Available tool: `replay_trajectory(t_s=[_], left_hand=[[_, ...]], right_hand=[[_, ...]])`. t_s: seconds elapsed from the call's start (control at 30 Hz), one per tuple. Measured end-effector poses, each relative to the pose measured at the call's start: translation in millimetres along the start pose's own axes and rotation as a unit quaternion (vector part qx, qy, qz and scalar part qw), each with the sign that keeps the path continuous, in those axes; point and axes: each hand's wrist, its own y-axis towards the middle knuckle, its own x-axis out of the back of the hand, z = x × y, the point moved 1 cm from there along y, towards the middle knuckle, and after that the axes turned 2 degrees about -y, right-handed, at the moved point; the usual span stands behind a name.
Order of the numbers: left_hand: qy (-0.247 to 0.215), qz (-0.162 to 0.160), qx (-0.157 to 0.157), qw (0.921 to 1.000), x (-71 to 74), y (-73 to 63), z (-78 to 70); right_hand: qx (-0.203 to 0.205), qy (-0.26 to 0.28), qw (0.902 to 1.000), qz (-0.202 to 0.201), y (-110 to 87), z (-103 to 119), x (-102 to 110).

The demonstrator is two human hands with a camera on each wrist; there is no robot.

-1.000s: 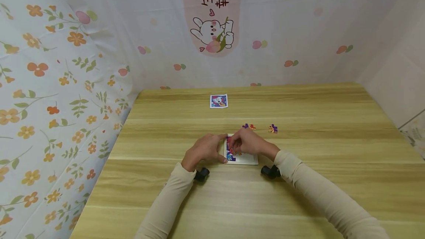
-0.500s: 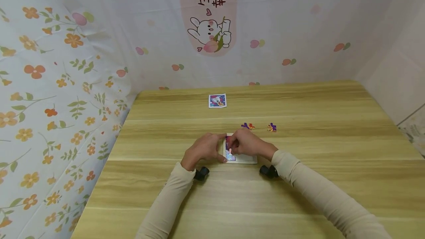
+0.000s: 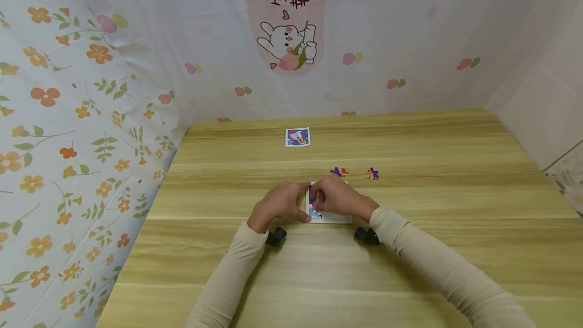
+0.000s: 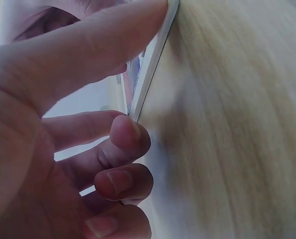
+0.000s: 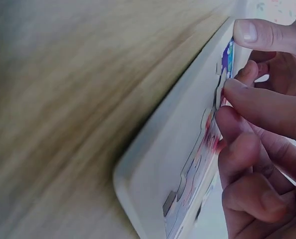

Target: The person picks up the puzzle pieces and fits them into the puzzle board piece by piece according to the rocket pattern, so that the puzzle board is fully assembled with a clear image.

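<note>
A small white-framed jigsaw board (image 3: 337,218) lies on the wooden table, partly filled with purple and blue pieces on its left side. My left hand (image 3: 280,203) grips the board's left edge, thumb at the near corner and index finger at the far one. In the left wrist view, the board's edge (image 4: 149,74) runs between thumb and fingers. My right hand (image 3: 339,197) is over the board, pinching a puzzle piece (image 5: 219,95) against the board's surface. Most of that piece is hidden by the fingertips.
Beyond the board lie loose purple and orange puzzle pieces (image 3: 338,171), with another piece (image 3: 372,173) to their right. Farther back is a small picture card (image 3: 297,137). A patterned cloth (image 3: 218,65) hangs behind the table and on the left.
The right hand has shifted slightly left over the board, still pinching the piece. My left hand keeps its hold on the board's edge. The head view has moved slightly.
</note>
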Motion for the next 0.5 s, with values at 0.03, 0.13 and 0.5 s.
replay_trajectory(t_s=[0.03,0.13,0.5], left_hand=[[0.000,0.000,0.000,1.0000,0.0,0.2,0.2],[0.001,0.002,-0.002,1.0000,0.4,0.4,0.2],[0.010,0.007,0.001,0.9999,1.4,1.4,-1.0]], right_hand=[[0.001,-0.002,1.0000,-0.001,-0.3,0.0,0.1],[0.007,-0.006,1.0000,-0.002,-0.5,0.0,0.2],[0.030,-0.001,0.9994,0.013,-4.4,1.2,2.0]])
